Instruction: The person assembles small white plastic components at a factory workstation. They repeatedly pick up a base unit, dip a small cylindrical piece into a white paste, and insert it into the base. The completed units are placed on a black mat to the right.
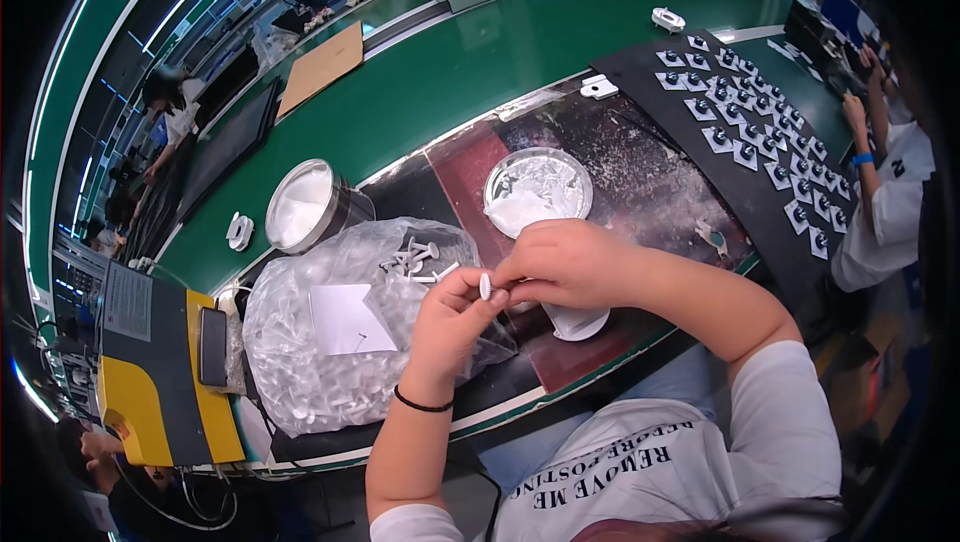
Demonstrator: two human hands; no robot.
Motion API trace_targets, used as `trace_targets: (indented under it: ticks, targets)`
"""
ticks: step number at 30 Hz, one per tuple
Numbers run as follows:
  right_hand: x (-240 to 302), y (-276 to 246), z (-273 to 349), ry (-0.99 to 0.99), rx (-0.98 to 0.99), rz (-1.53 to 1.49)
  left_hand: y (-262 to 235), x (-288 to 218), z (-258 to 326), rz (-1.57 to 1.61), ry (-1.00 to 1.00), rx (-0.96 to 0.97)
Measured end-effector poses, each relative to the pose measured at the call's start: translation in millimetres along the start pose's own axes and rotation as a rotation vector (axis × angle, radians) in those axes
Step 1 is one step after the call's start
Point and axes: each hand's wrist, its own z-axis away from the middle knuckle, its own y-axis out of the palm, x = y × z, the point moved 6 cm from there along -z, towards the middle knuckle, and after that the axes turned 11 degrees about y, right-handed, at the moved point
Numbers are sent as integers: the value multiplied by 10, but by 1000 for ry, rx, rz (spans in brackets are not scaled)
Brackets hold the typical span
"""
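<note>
My left hand (447, 320) pinches a small white ribbed plastic piece (486, 287) upright between thumb and fingers. Right beside it, my right hand (567, 264) has its fingertips pressed together, touching the left thumb; what they hold, if anything, is hidden. A clear plastic bag (285, 382) bulging with white plastic parts lies left of my hands, and several stemmed white parts (415, 255) show at its opening. Behind my right hand stands a round silver dish (580, 174) with crumpled white material in it. A white object (577, 325) is partly covered by that hand.
A metal tin (350, 210) leans behind the bag. At left sit a yellow-and-grey machine (135, 382) and a phone (212, 347). Rows of small black-and-white parts (745, 152) cover a black mat (660, 92). Co-workers sit at right (890, 172) and across the green conveyor (430, 72).
</note>
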Motion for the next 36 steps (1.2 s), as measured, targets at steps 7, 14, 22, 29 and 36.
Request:
trace_targets:
  ticks: [7,14,22,29,36]
  targets:
    - [-725,-565,-22,207,-394,186,65,-108,-39,-694,242,-19]
    - [-1209,-577,132,397,-294,411,215,-190,-23,-940,285,89]
    - [-1160,-477,171,462,-211,545,231,-189,-11,-979,274,119]
    - [-1144,-462,212,456,-193,554,289,-196,-13,-1050,310,176]
    - [-1096,-457,202,457,-185,590,298,-201,-13,-1057,323,186]
